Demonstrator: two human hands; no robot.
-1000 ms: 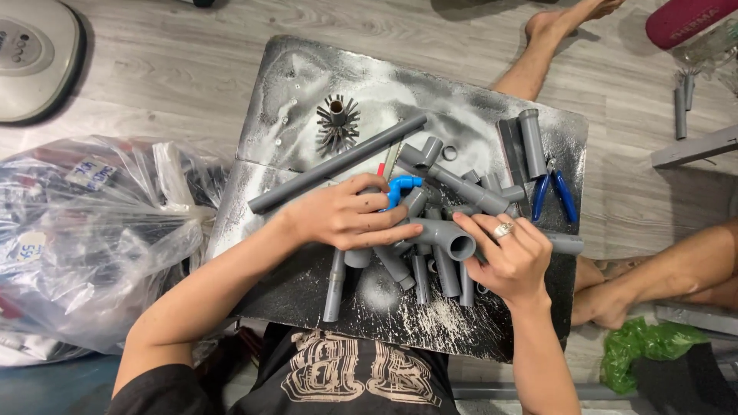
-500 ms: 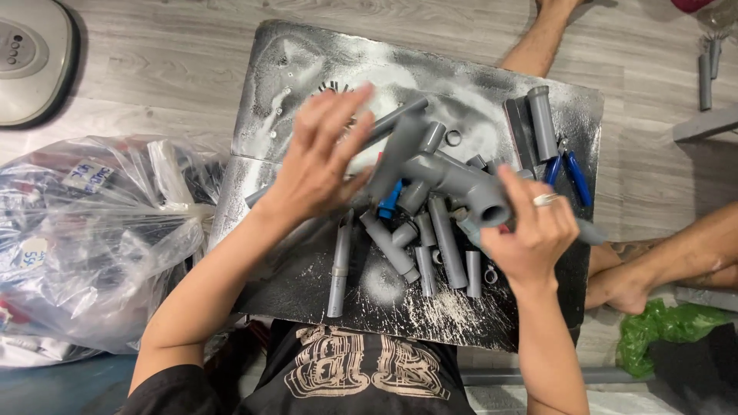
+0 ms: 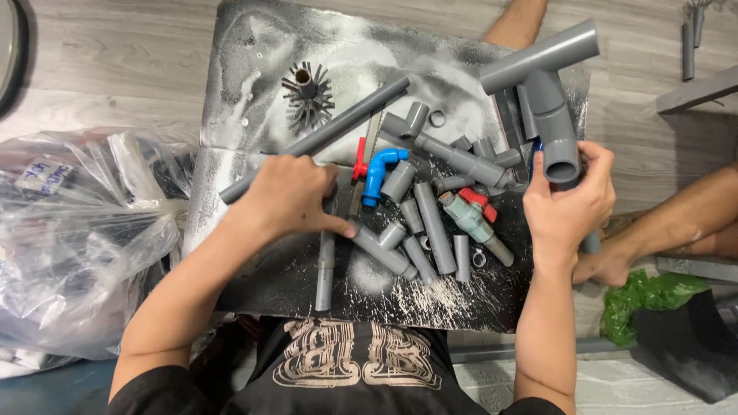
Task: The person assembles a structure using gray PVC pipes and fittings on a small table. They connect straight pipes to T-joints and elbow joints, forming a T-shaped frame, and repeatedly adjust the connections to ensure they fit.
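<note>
One pipe assy (image 3: 547, 84) in right hand (image 3: 567, 201), long axis up-right.

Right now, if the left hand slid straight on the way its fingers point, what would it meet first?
Probably the short grey pipe piece at the left hand's fingertips; depth is hard to judge.

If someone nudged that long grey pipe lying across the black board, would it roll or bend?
The long grey pipe is round and smooth, so it would probably roll. It looks like rigid plastic, likely stiff, not floppy, and fairly light since it seems hollow. The left hand rests over its lower end and might check it; the dusty black board may add slight grip.
</note>
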